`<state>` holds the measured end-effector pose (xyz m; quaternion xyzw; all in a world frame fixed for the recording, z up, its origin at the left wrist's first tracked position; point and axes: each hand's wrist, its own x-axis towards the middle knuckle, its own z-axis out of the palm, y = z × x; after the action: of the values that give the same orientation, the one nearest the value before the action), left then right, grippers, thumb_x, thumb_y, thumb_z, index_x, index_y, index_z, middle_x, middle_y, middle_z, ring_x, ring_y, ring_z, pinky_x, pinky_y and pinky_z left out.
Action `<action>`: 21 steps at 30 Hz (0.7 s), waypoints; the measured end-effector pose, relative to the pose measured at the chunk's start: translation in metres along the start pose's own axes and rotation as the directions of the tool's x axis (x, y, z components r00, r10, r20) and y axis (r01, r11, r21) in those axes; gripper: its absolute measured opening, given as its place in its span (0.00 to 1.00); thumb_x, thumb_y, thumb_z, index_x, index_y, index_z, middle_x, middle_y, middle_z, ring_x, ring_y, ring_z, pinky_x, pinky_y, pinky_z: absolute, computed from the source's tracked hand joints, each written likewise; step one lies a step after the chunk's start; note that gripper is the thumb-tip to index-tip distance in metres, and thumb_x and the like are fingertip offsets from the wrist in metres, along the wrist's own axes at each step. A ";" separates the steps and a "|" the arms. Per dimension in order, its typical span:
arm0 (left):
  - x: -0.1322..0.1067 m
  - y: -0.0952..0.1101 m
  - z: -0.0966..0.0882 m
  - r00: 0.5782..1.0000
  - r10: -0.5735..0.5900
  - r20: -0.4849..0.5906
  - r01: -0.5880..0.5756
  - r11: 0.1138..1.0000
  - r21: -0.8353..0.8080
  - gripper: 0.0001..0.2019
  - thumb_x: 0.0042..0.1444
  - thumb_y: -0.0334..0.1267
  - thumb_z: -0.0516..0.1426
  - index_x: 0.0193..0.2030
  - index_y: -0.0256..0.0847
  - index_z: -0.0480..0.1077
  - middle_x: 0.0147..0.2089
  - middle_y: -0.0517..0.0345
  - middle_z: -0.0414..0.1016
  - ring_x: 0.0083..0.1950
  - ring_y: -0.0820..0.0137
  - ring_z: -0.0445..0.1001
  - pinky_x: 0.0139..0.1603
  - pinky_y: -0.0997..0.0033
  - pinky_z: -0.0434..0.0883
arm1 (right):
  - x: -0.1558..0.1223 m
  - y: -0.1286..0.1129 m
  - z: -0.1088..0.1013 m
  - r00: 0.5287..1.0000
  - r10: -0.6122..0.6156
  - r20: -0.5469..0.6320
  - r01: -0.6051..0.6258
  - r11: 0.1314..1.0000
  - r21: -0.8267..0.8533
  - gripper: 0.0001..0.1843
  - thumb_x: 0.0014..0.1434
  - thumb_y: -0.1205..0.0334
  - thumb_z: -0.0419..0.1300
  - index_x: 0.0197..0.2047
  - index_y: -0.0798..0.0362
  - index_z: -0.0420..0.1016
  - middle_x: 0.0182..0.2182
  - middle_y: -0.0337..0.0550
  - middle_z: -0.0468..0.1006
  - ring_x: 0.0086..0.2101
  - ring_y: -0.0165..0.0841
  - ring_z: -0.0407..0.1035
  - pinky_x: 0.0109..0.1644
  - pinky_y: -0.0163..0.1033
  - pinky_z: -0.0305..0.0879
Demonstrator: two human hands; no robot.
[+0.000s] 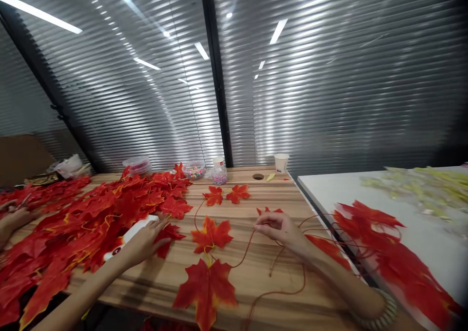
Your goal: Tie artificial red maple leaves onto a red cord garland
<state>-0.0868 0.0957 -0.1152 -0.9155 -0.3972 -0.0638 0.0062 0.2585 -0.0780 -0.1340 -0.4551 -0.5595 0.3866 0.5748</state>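
Note:
My right hand [283, 229] pinches a thin reddish-brown cord [248, 249] between thumb and forefinger, above the wooden table. That cord runs left to a string of red artificial maple leaves, among them a middle leaf [211, 234] and a large front leaf [206, 292]. Near the leaf pile, my left hand [148, 242] reaches with fingers extended and apart over a red leaf [170, 238]; whether it touches the leaf is unclear. Beside that hand lies a white object [137, 229], partly covered. Two more leaves [237, 193] lie farther back.
A big heap of red leaves [120, 202] covers the table's left side. Another person's hand [16, 219] is at far left. Paper cup [281, 163], bead tub [193, 170] and bead bag [220, 177] stand behind. Corded red leaves [398, 248] lie on the white table [318, 187].

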 end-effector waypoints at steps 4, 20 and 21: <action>0.012 -0.010 0.009 0.995 -0.095 -0.020 0.096 0.993 0.064 0.22 0.56 0.41 0.45 0.55 0.34 0.60 0.51 0.39 0.69 0.51 0.56 0.68 0.50 0.60 0.61 | 0.002 0.003 0.001 0.999 -0.022 0.024 0.023 1.000 -0.003 0.10 0.49 0.56 0.61 0.29 0.55 0.73 0.27 0.42 0.73 0.30 0.31 0.66 0.34 0.34 0.61; 0.038 0.021 -0.046 0.748 -0.528 -0.402 0.254 0.787 -0.563 0.14 0.49 0.46 0.53 0.35 0.37 0.67 0.30 0.58 0.74 0.33 0.68 0.72 0.32 0.75 0.68 | 0.003 0.004 0.008 0.997 -0.052 -0.063 0.050 0.998 -0.033 0.10 0.51 0.57 0.59 0.31 0.56 0.70 0.26 0.39 0.70 0.28 0.28 0.63 0.30 0.32 0.58; 0.034 0.027 -0.060 0.636 -0.598 -0.487 0.237 0.752 -0.615 0.15 0.49 0.47 0.54 0.37 0.37 0.66 0.30 0.60 0.73 0.33 0.70 0.71 0.32 0.76 0.68 | 0.003 0.003 0.009 0.996 -0.054 -0.070 0.051 0.998 -0.031 0.09 0.52 0.57 0.58 0.31 0.56 0.69 0.26 0.39 0.69 0.28 0.27 0.62 0.30 0.32 0.58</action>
<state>-0.0506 0.0982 -0.0505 -0.6776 -0.5462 -0.4811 -0.1052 0.2504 -0.0734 -0.1365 -0.4620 -0.5561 0.3469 0.5975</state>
